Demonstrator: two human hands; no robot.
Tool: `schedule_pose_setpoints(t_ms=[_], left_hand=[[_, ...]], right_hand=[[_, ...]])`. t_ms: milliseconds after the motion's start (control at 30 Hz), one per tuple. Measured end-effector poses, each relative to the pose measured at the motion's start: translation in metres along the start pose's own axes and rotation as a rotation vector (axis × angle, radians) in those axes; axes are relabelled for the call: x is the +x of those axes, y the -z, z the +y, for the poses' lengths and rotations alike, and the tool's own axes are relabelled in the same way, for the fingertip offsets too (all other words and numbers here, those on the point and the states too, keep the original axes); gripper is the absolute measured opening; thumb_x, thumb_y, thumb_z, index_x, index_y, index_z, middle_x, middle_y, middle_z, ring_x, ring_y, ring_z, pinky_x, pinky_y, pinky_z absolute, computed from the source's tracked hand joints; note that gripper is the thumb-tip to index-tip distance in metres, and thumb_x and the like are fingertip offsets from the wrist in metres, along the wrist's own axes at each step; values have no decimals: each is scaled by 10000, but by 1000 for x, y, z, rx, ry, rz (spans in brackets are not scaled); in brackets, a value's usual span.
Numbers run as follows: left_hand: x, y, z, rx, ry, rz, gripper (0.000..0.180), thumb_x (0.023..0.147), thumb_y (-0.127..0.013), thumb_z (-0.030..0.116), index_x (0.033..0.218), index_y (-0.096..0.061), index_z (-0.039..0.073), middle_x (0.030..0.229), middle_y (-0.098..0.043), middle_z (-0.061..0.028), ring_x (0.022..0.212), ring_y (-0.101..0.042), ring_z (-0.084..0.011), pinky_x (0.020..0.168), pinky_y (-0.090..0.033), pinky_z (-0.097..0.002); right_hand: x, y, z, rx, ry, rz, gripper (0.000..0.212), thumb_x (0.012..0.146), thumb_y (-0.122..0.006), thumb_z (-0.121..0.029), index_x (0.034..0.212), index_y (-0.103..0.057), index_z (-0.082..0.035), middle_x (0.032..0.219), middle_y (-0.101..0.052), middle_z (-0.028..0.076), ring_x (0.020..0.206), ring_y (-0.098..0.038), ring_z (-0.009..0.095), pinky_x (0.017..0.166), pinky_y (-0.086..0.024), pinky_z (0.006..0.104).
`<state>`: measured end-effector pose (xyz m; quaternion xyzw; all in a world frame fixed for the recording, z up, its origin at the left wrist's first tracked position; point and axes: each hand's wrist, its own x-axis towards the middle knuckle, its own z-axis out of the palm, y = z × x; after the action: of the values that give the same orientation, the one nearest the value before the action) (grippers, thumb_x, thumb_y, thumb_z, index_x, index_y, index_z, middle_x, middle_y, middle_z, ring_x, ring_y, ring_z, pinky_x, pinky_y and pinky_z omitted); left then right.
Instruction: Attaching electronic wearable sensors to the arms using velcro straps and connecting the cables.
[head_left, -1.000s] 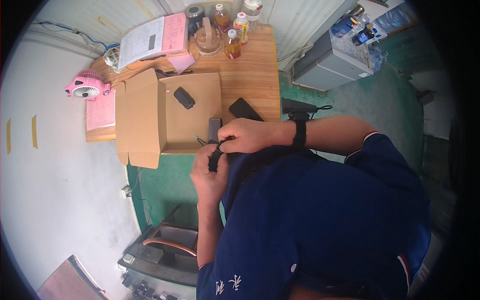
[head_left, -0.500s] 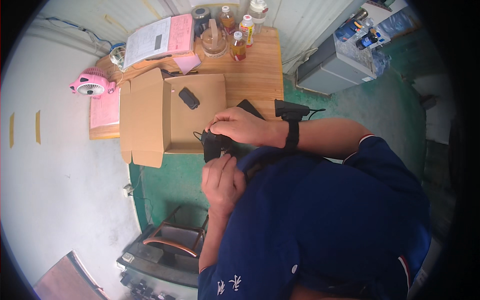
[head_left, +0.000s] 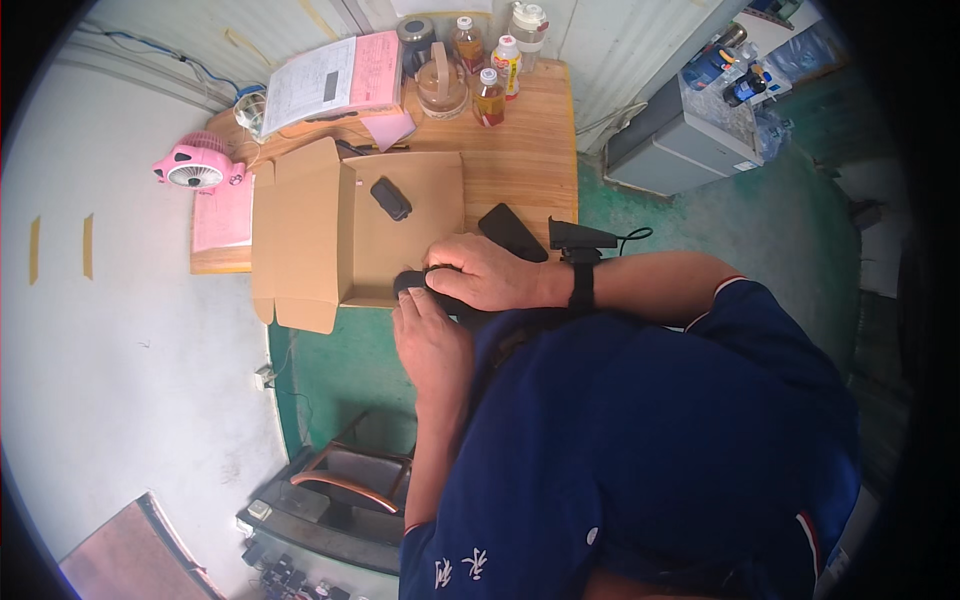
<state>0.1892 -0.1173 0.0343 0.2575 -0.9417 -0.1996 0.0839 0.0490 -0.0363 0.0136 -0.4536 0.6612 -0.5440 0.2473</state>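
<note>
Your right hand (head_left: 490, 273) lies curled over a small black object (head_left: 412, 284) at the near edge of the open cardboard box (head_left: 310, 240), fingers bent around it and gripping it, a black watch on that wrist. Your left hand (head_left: 428, 335) comes up from below and meets the same object from the underside, its fingers pressed against it just beneath your right hand; the two hands touch. Most of the object is hidden under your fingers, so you cannot tell its shape. It sits at the box's near rim, above the table (head_left: 530, 160) edge. Inside the box lies another small black piece (head_left: 390, 198), well apart from your hands. Just beside your right hand, on the table, rests a flat black case (head_left: 512, 232), and a black device with a cord (head_left: 580, 236) lies near your wrist. At the far end of the table stand bottles (head_left: 490, 95), a jar (head_left: 440, 85) and a pad of papers (head_left: 335, 85); a pink fan (head_left: 195, 165) sits at the left corner
</note>
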Motion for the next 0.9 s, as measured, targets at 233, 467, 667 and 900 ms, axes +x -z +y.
schedule_pose_setpoints(t_ms=[233,467,667,900], left_hand=[[22,6,-10,-1215,224,7,675,860,-382,-182,1529,-339,-107,1491,-505,-233,1352,-541,-343,1147,-435,-446],[38,-20,-26,-1565,266,25,555,959,-404,-163,1495,-482,-42,1565,-474,-150,1402,-496,-251,1221,-362,-400],[45,-21,-22,-1100,79,-75,617,1028,-410,-107,1613,-249,5,1647,-332,-168,1466,-412,-290,1173,-408,-388],[47,-31,-39,-856,-16,-150,712,1003,-396,-135,1641,-119,17,1679,-232,-220,1536,-301,-334,1214,-352,-431]], right_hand=[[2,-3,1,-102,189,74,208,942,-613,-143,798,-550,-6,791,-572,169,741,-554,367,678,-434,470],[13,6,-12,-62,196,52,147,907,-618,-128,835,-575,-7,803,-612,186,809,-583,386,760,-463,494],[10,0,5,-44,127,43,142,959,-597,-150,903,-596,-19,831,-624,147,778,-593,338,721,-473,449],[11,7,3,392,-361,-134,210,1049,-546,-199,934,-578,-25,719,-525,30,648,-466,107,583,-409,317]])
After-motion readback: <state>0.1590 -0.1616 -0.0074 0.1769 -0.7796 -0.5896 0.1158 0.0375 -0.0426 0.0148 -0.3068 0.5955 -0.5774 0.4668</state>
